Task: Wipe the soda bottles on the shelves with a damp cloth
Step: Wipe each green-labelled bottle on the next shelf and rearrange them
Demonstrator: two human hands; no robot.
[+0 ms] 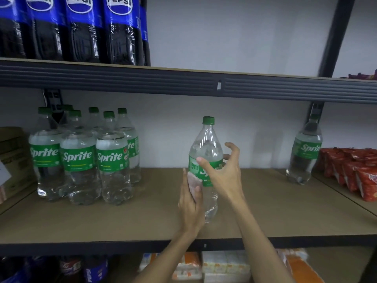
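A clear Sprite bottle (pixel 205 144) with a green cap and label stands upright on the brown middle shelf (pixel 122 219). My left hand (pixel 190 205) holds a small pinkish cloth (pixel 193 180) against the bottle's lower left side, with the thumb over the cloth. My right hand (pixel 223 170) arches around the bottle's label from the right. Its thumb tip touches the label front and its fingers are spread, the upper ones apart from the bottle. Several more Sprite bottles (pixel 81 158) stand grouped at the left. One more Sprite bottle (pixel 305 152) stands alone at the right.
Pepsi bottles (pixel 81 29) line the top shelf above a dark metal beam (pixel 183 82). Red snack packs (pixel 355 172) lie at the right and a cardboard box (pixel 12 152) sits at the far left. Cartons and dark bottles fill the shelf below.
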